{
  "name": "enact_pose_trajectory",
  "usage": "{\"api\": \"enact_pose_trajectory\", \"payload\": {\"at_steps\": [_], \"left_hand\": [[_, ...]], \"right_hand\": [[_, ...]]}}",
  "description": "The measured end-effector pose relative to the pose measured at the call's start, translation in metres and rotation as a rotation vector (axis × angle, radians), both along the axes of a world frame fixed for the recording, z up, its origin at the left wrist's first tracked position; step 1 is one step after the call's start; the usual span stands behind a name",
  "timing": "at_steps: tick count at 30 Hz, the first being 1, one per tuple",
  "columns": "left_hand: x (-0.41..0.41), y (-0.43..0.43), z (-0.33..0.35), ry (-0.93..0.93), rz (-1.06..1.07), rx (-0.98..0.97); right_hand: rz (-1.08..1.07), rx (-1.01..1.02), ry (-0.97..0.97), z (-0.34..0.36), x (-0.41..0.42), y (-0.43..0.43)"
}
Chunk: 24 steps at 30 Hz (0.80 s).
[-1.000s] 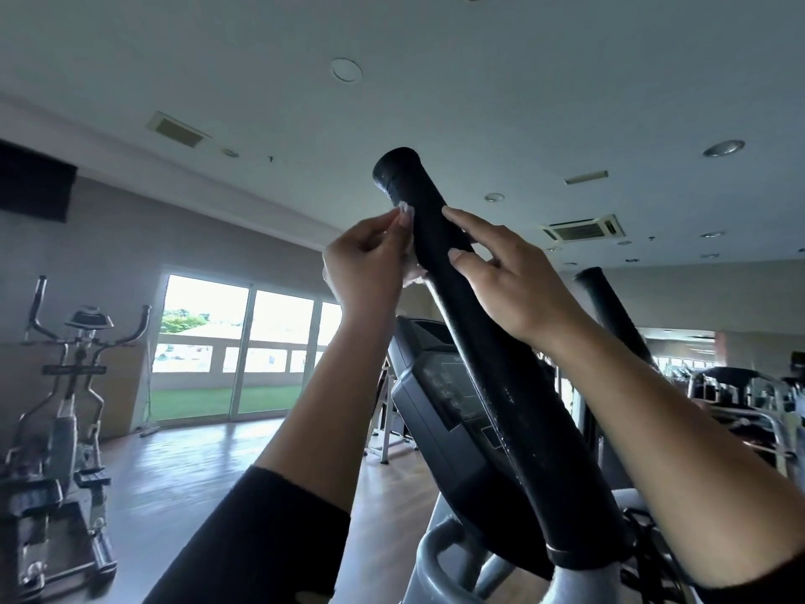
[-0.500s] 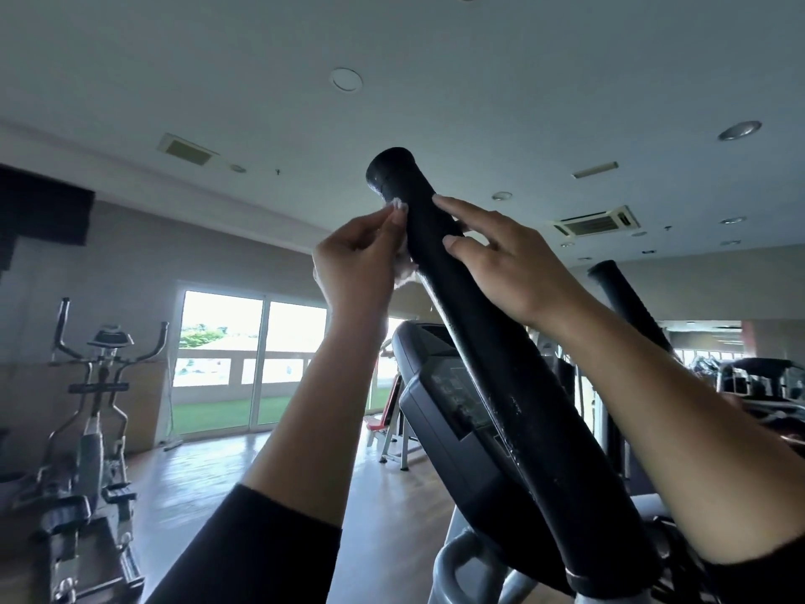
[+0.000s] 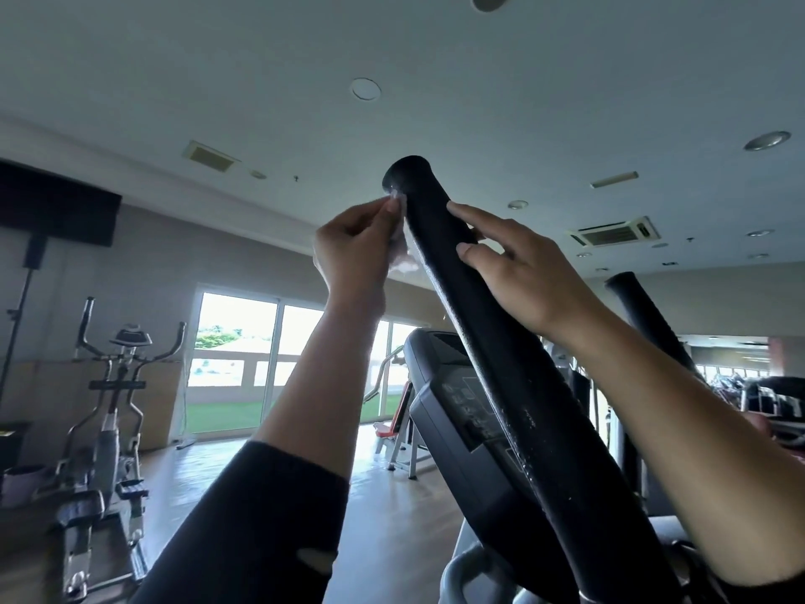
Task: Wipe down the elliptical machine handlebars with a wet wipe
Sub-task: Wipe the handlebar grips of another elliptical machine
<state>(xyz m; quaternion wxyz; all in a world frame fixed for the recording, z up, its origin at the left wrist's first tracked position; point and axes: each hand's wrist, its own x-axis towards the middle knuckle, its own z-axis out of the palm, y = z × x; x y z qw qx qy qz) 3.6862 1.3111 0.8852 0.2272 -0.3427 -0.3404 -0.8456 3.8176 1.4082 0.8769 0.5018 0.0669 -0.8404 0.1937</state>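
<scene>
No text can be read; markings on the console (image 3: 468, 407) look too blurred to decipher.

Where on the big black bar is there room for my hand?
The handlebar is bare along its long stretch below the right hand, beside the console. Near the top it's crowded: left hand pinching the wet wipe, right fingers across it.

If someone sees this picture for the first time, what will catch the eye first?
The thick black handlebar rises diagonally through the centre toward the ceiling. Near its top, the left hand pinches a white wet wipe against it, while the right hand touches its other side.
</scene>
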Motion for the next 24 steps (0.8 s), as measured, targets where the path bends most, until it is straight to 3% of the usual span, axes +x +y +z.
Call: {"api": "enact_pose_trajectory", "payload": {"at_steps": [5,12,24], "left_hand": [[0.000,0.008,0.018,-0.071,-0.001,0.059],[0.024,0.008,-0.029,0.064,-0.101,-0.010],[0.067,0.017,-0.090,0.003,-0.212,0.012]], "right_hand": [[-0.011,0.003,0.012,-0.002,0.003,0.000],[0.000,-0.037,0.005,-0.018,0.016,0.003],[-0.005,-0.050,-0.004,-0.051,0.045,-0.002]]}}
